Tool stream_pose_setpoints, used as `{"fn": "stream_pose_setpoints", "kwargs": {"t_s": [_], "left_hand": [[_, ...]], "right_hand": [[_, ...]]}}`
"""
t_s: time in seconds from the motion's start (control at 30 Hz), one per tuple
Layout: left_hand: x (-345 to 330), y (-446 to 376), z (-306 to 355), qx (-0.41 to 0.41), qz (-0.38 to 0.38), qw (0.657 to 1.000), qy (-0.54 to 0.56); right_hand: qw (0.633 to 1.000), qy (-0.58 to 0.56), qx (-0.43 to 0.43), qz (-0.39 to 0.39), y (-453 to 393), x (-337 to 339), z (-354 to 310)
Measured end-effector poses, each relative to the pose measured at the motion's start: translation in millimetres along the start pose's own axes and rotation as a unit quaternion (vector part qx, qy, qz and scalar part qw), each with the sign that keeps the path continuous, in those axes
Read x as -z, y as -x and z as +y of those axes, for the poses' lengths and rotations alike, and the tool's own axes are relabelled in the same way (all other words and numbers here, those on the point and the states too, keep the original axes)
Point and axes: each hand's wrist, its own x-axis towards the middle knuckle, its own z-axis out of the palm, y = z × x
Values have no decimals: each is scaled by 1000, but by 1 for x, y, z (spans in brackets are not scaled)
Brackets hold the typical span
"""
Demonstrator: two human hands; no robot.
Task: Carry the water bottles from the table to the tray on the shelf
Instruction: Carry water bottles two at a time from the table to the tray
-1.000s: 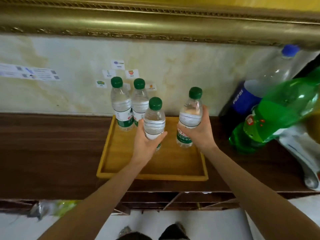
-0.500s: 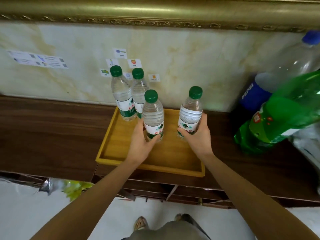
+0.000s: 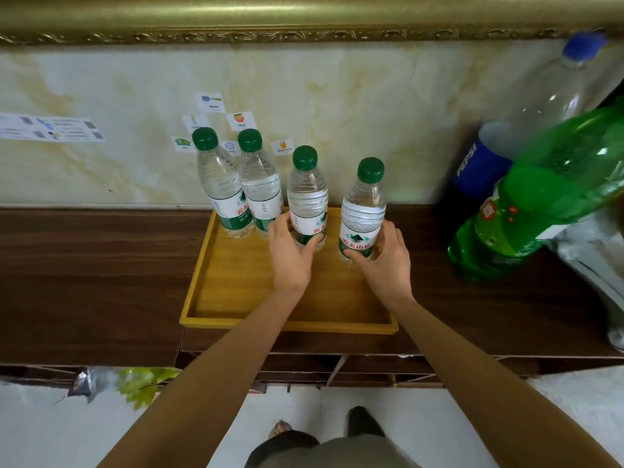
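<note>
A yellow wooden tray [image 3: 216,298] lies on the dark wooden shelf [image 3: 94,271]. Two clear water bottles with green caps [image 3: 221,187] [image 3: 261,184] stand upright at the tray's back left. My left hand [image 3: 290,255] grips a third bottle [image 3: 307,194] round its lower part; it stands next to those two. My right hand [image 3: 385,261] grips a fourth bottle [image 3: 364,207] round its base, further right on the tray. Both held bottles are upright, and their bases look to be on the tray floor.
A large Pepsi bottle with a blue cap [image 3: 526,130] and a large green soda bottle [image 3: 547,197] lean on the shelf at the right. White plastic [image 3: 594,261] lies at the far right. Small labels [image 3: 209,103] are stuck on the marble wall. The tray's front half is bare.
Both hands have carried their bottles toward the back of the tray and lowered them, the left one coming in beside the two standing bottles. The camera has moved closer.
</note>
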Motion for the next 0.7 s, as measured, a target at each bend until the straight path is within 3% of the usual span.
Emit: {"fn": "stream_pose_setpoints", "kwargs": {"t_s": [0.7], "left_hand": [[-12,-11,12,54,112,992,-30]], "right_hand": [[999,-5,7,-31,-4,6,6]]}}
